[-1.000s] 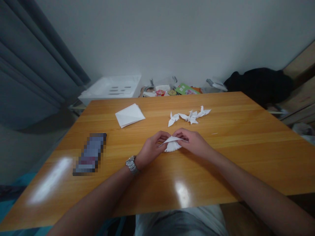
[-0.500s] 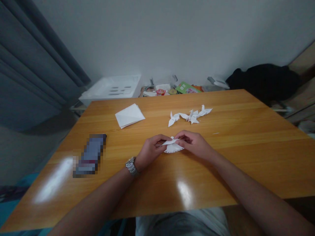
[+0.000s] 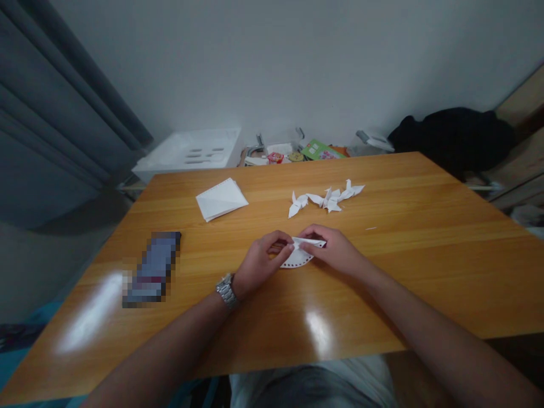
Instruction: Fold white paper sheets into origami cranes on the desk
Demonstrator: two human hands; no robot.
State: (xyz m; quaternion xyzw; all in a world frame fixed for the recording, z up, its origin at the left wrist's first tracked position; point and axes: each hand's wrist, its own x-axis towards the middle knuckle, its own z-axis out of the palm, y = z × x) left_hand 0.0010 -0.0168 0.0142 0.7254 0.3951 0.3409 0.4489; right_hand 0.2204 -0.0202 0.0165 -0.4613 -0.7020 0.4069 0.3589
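Note:
A white folded paper (image 3: 298,256) with a row of holes along its curved lower edge is between my two hands, just above the wooden table. My left hand (image 3: 264,256) pinches its left side between thumb and fingers; a metal watch (image 3: 226,289) is on that wrist. With thumb and fingers, my right hand (image 3: 330,247) grips the upper right part. Some of the paper is hidden behind my fingers. Beyond the hands stand several folded paper cranes (image 3: 330,199) in a row, close together or touching.
A stack of white paper sheets (image 3: 221,200) lies at the back left of the wooden table (image 3: 425,249). A pixelated phone (image 3: 153,266) is at the left. A thin white scrap (image 3: 371,228) lies right of my hands. Behind the table are a white tray (image 3: 212,148) and a green booklet (image 3: 319,149).
The folded paper has turned and opened out slightly, showing more of its holed edge. My fingers have shifted a little on it. The whole view has drifted slightly.

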